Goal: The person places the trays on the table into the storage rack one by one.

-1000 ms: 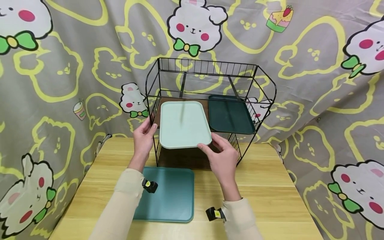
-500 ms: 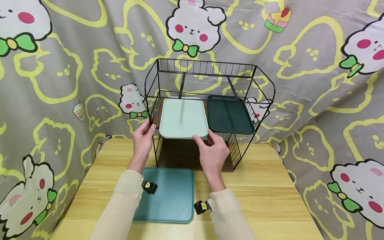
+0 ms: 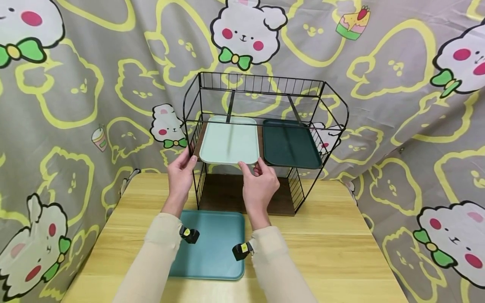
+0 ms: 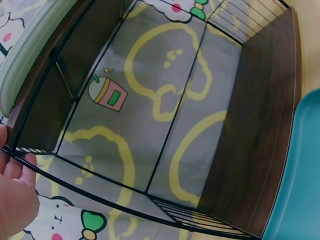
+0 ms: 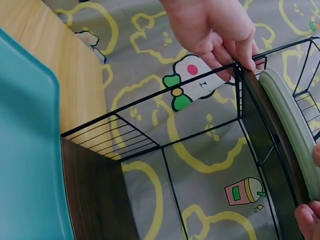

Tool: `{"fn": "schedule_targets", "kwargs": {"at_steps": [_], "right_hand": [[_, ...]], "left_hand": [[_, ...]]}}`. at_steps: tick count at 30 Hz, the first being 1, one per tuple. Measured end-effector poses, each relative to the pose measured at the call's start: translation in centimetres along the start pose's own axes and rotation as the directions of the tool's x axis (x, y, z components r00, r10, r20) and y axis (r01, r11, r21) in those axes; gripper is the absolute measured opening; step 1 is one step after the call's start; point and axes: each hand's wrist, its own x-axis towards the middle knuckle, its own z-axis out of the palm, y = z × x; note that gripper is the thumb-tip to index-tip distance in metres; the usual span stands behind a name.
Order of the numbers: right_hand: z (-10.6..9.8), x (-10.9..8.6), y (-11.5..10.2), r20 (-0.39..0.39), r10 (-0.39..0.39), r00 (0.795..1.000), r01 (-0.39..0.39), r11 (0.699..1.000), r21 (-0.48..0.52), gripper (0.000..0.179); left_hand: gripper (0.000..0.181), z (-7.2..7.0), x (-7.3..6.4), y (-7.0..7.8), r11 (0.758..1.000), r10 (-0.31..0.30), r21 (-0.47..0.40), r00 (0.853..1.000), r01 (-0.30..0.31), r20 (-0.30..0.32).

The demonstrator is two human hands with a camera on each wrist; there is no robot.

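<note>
A light green tray [image 3: 231,141] lies on the left half of the rack's upper wooden shelf, beside a dark green tray [image 3: 291,145]. At the light tray's front right corner, my right hand [image 3: 259,185] pinches the rim between thumb and fingers. My left hand [image 3: 179,174] grips the front left upright of the black wire rack [image 3: 195,185] at shelf height. In the right wrist view, the light tray's edge [image 5: 290,125] sits along the shelf board, with my left hand [image 5: 215,25] on the rack's corner.
A teal tray [image 3: 216,244] lies on the wooden table [image 3: 326,235] in front of the rack, under my forearms. The rack's brown lower shelf [image 3: 223,191] is below the trays. A patterned grey curtain [image 3: 125,75] hangs behind and at both sides.
My right hand has pushed the light green tray back and down onto the shelf, moving slightly left with it. My left hand has stayed on the rack's upright.
</note>
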Motion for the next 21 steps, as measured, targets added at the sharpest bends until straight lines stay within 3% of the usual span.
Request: {"fn": "schedule_targets", "kwargs": {"at_steps": [12, 17, 21], "right_hand": [[-1.8, -0.4, 1.3, 0.025, -0.065, 0.998, 0.061, 0.989, 0.138, 0.046], [-2.8, -0.6, 3.4, 0.103, -0.065, 0.993, 0.052, 0.99, 0.129, 0.043], [-3.3, -1.2, 5.9, 0.194, -0.017, 0.981, 0.001, 0.997, 0.084, 0.042]], "left_hand": [[0.048, 0.1, 0.0, 0.3, 1.0, 0.0, 0.014, 1.0, 0.0, 0.002], [0.053, 0.4, 0.3, 0.6, 1.0, 0.009, -0.012, 1.0, -0.009, 0.017], [0.057, 0.7, 0.4, 0.6, 0.998, 0.043, -0.041, 0.999, -0.041, 0.032]]}}
